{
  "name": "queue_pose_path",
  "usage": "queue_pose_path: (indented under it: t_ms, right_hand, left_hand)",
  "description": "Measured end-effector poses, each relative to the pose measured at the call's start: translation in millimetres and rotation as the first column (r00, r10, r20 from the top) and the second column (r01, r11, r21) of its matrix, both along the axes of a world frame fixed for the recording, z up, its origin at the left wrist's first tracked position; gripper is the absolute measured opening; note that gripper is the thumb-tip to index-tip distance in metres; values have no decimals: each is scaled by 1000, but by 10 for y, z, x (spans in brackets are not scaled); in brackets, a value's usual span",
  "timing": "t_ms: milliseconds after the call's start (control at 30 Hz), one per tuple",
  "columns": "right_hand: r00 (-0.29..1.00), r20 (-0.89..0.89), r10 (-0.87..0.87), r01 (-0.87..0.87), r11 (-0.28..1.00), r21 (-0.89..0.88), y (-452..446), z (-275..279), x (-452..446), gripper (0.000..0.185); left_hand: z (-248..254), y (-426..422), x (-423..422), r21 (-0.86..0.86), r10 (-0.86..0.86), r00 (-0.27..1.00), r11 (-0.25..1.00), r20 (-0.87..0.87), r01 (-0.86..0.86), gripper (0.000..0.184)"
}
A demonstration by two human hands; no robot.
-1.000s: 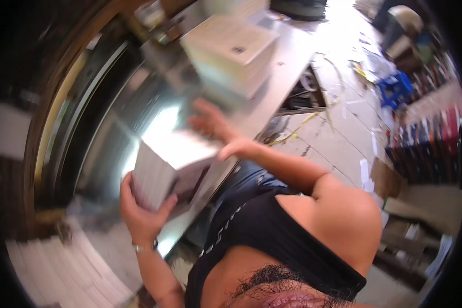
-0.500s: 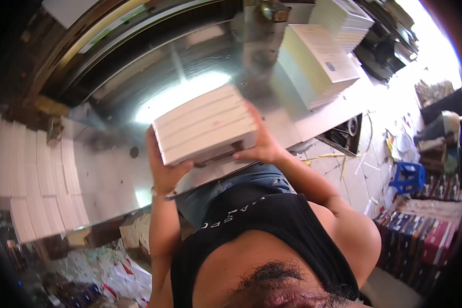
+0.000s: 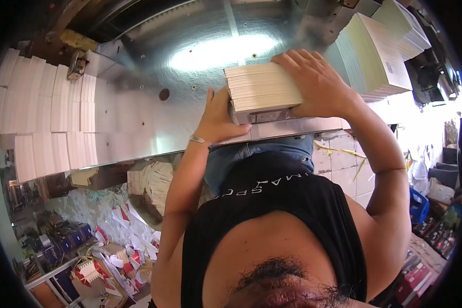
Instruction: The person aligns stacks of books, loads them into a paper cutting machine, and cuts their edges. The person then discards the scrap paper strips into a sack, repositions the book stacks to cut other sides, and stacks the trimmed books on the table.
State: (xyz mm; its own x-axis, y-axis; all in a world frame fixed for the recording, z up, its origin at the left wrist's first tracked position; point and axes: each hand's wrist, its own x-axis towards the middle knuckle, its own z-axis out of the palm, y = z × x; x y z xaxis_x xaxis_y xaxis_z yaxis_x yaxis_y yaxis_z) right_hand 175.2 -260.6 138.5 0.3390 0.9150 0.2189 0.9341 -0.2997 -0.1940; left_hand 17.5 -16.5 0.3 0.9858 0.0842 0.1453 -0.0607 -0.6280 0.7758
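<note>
A thick block of stacked booklets [image 3: 264, 87] rests at the front part of the metal table [image 3: 138, 123], page edges facing up. My left hand [image 3: 218, 115] holds its left end, thumb along the near side. Around the right end is my right hand [image 3: 318, 84], its fingers over the far top corner and its thumb at the near lower side. A dark printed cover shows low on the block's near face.
Rows of white paper blocks [image 3: 51, 113] stand at the table's left. Tall paper stacks [image 3: 372, 56] stand at the back right. A small metal piece [image 3: 76, 65] sits near the left rows. Paper scraps [image 3: 123, 220] lie below left; a blue stool [image 3: 418, 205] is at right.
The view has turned toward the table's left side. My right hand, earlier off the block, has taken hold of its right end. The block has been turned and lowered onto the table.
</note>
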Motion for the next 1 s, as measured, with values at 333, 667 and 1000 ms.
queue_pose_path:
  t_ms: [333,667,1000]
  right_hand:
    - [998,-31,-56,52,990,-129,-18,272,-236,81]
    - [986,-142,-88,80,995,-61,-57,232,-133,80]
    - [521,-853,-44,327,933,151,-191,-1068,-96,113]
  left_hand:
    - [21,-42,-21,202,-4,1000,979,30,-2,107]
    - [201,128,-49,-17,-26,993,999,114,28,107]
    - [1122,262,-71,-312,-36,931,937,362,157,126]
